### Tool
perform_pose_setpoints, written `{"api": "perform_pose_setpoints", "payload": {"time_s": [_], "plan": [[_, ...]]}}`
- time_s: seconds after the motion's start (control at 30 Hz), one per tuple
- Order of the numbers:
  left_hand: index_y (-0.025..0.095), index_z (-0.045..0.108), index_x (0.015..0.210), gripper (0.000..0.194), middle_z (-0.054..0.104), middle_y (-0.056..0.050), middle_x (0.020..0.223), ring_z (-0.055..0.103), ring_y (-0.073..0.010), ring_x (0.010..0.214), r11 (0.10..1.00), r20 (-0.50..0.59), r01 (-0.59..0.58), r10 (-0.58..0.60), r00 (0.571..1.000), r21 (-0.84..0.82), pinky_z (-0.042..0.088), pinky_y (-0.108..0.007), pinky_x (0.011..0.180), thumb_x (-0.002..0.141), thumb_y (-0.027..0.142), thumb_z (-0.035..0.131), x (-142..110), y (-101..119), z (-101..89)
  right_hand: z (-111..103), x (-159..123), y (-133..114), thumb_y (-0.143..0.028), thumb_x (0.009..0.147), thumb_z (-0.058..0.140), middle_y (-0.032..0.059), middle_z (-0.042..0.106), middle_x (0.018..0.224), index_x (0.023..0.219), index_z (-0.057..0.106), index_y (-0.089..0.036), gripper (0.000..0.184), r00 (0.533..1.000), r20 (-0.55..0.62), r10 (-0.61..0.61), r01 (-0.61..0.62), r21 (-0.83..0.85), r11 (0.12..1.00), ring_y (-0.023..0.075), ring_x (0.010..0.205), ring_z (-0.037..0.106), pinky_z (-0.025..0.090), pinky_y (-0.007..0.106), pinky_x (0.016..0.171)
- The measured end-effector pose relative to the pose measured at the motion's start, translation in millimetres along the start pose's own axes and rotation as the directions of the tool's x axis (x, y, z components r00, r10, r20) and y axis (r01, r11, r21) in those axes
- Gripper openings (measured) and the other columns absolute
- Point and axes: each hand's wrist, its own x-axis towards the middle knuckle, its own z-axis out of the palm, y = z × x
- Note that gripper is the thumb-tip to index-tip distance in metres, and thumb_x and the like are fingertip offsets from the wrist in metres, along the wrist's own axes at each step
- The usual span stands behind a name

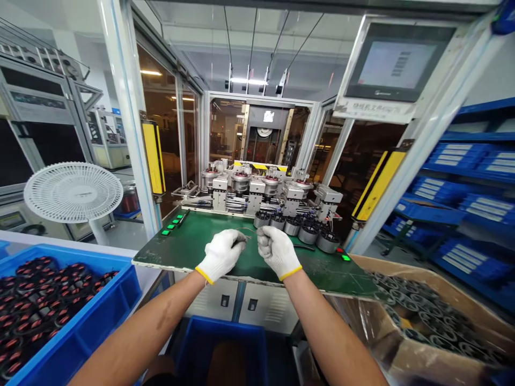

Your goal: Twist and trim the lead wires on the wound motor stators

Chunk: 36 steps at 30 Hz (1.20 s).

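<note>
Both hands wear white knit gloves with yellow cuffs and are raised over the green worktop [189, 236]. A thin, bent length of wire [243, 229] arcs between them. The fingers of my left hand [222, 253] are pinched on one end of it. My right hand [277, 249] is curled closed at the other end, its fingertips partly hidden. Just beyond my right hand stand several round metal motor cores [308, 232] with dark inner parts, lined up along the worktop. Behind them is a winding machine [256, 194] with several stations.
Green buttons [170, 227] sit at the worktop's left; red and green ones [345, 257] at its right. A blue bin [120, 300] of wound parts stands left, a carton [406, 348] of metal rings right. Yellow light curtains [154, 158] flank the opening. A screen [398, 64] hangs upper right.
</note>
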Motion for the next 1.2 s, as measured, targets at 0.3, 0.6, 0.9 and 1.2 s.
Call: {"api": "perform_pose_setpoints", "payload": {"time_s": [0.3,0.6,0.9,1.2], "plan": [[0.032,0.065,0.111,0.056,0.060,-0.006,0.115,0.058,-0.0295,0.099,0.814,0.399,-0.396,0.224,0.889,0.425,0.046,-0.036,0.078,0.058,0.044,0.077,-1,-16,-62.0,-24,1,11,-0.036,0.065,0.068,-0.0025,0.049,0.051,0.074,0.062,-0.011,0.027,0.995,-0.100,-0.024,0.024,-0.003,1.000,0.0042,0.040,0.036,0.020,0.016,0.036],[0.025,0.061,0.115,0.046,0.062,-0.011,0.096,0.056,-0.0287,0.091,0.749,0.232,-0.286,0.180,0.956,0.597,0.042,-0.040,0.083,0.075,0.046,0.065,-3,-21,-25.8,-21,-10,41,-0.045,0.064,0.073,0.0058,0.065,0.088,0.107,0.057,-0.014,0.055,0.996,-0.082,0.047,-0.063,-0.211,0.975,0.0065,0.047,0.051,0.033,0.019,0.038],[0.029,0.069,0.106,0.035,0.068,-0.009,0.102,0.059,-0.0297,0.097,0.700,0.430,-0.453,0.227,0.874,0.551,0.044,-0.038,0.079,0.075,0.022,0.054,45,7,-62.4,8,20,45,-0.036,0.062,0.070,-0.0013,0.059,0.067,0.103,0.056,-0.014,0.048,0.999,0.010,0.044,-0.039,-0.317,0.948,0.0081,0.046,0.050,0.032,0.019,0.038],[0.036,0.071,0.105,0.044,0.074,0.000,0.102,0.066,-0.0205,0.088,0.828,0.562,-0.339,0.037,0.827,0.446,0.045,-0.024,0.064,0.067,0.022,0.053,64,-28,-46.3,-6,11,47,-0.029,0.058,0.065,-0.0079,0.046,0.055,0.108,0.056,-0.011,0.053,0.986,0.139,0.090,-0.050,-0.270,0.961,0.0054,0.043,0.039,0.026,0.017,0.038]]}}
